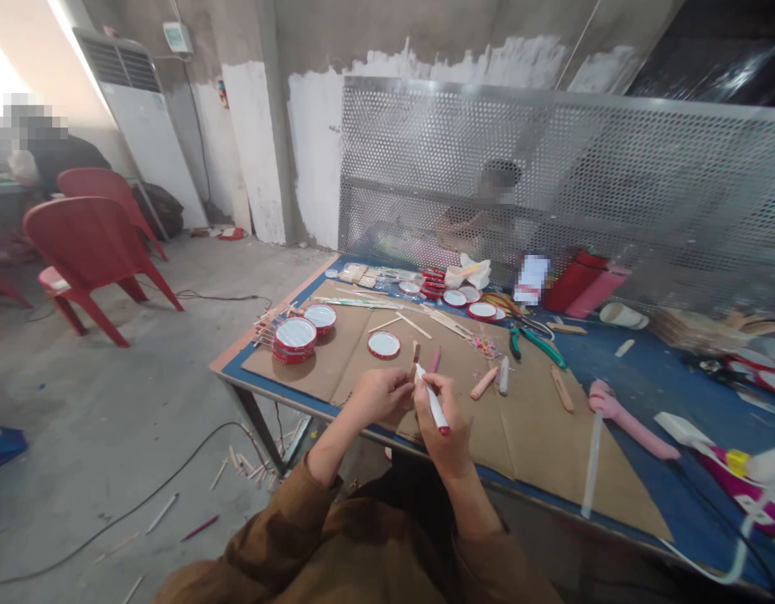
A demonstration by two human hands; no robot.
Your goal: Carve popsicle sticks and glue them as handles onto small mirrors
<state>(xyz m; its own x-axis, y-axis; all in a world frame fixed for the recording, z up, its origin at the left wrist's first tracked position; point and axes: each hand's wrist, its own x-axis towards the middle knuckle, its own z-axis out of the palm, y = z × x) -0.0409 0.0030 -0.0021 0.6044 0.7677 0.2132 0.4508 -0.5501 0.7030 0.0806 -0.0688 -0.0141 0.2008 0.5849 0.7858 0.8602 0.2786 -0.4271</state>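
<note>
My right hand (449,424) is closed round a white marker pen (434,406) with a red end, its tip pointing away from me. The tip meets or nearly meets a small wooden stick (415,352) that my left hand (376,396) pinches upright; the stick's lower part is hidden by fingers. Both hands are at the front edge of a cardboard sheet (337,369). Just beyond them lie a round red-rimmed white disc (384,344) and a pink pen-like piece (435,359). To the right rest a wooden handle (484,382) and a whitish tube-like piece (504,376).
Stacked red-rimmed discs (295,334) stand at the left. Green-handled pliers (543,347), a pink glue gun (632,421) and a red bottle (574,282) are on the right. A perforated metal panel (425,126) borders the table's back. Red chairs (101,243) and a floor cable (142,503) are left.
</note>
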